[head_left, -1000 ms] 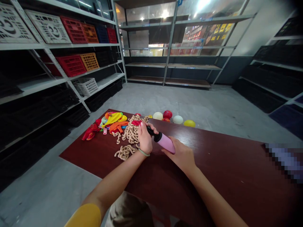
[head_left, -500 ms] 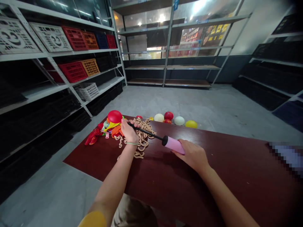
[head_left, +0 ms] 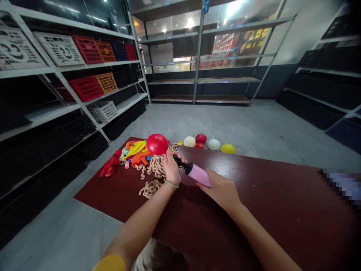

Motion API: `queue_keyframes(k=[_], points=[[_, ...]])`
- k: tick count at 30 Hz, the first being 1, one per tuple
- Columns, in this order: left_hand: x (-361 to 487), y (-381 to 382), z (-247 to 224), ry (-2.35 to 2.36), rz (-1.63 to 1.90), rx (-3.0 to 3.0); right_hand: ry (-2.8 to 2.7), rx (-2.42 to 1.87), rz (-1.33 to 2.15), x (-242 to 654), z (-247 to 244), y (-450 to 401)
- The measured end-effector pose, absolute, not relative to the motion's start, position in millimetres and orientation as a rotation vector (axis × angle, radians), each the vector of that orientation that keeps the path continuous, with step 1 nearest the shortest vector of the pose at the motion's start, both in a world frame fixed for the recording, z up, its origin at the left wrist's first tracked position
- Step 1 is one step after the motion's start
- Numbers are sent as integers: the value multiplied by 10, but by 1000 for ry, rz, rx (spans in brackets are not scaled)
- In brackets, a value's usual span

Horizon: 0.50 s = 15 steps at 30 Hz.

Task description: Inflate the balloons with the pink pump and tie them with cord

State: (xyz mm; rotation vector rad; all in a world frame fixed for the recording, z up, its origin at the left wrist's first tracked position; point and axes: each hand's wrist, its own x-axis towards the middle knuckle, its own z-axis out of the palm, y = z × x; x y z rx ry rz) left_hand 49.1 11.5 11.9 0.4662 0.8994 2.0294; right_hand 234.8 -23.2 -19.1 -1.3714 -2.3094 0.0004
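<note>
A hand balloon pump (head_left: 199, 174) with a pink barrel and a black rod lies slanted above the brown table. My right hand (head_left: 224, 190) is wrapped round the pink barrel. At the other end, my left hand (head_left: 172, 169) is closed round the black end of the pump, with the neck of a red balloon (head_left: 157, 144) at its thumb. The balloon is partly inflated and stands out beyond the fingers. How its neck sits on the pump is hidden by the hand. Only a short stretch of black rod shows between left hand and barrel.
Uninflated balloons (head_left: 138, 148) in several colours lie on the left of the table (head_left: 254, 210), beside beige curly pieces (head_left: 156, 167). Inflated balloons (head_left: 214, 144) rest on the floor beyond the far edge. Shelves with crates (head_left: 87, 49) stand to the left.
My left hand has moved right toward the barrel, so the exposed rod is much shorter. The red balloon has moved right with it and looks larger.
</note>
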Motion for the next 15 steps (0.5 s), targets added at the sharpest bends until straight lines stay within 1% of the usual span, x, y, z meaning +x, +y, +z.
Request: queue_keyframes(k=[5,9,12,15], points=[[36,242,269,974,2167,296,-2405,-1330,-28,2539,-152,-114],[-198,289,277,945,2230,249,-2415,-1341,-64,2638,-191,-75],[-170,294,244,893,2233,264,-2422,-1342,-95,2616,-214,-106],[67,257,185,882,2201,281,-2409,-1368,-87,2517,-199,-177]])
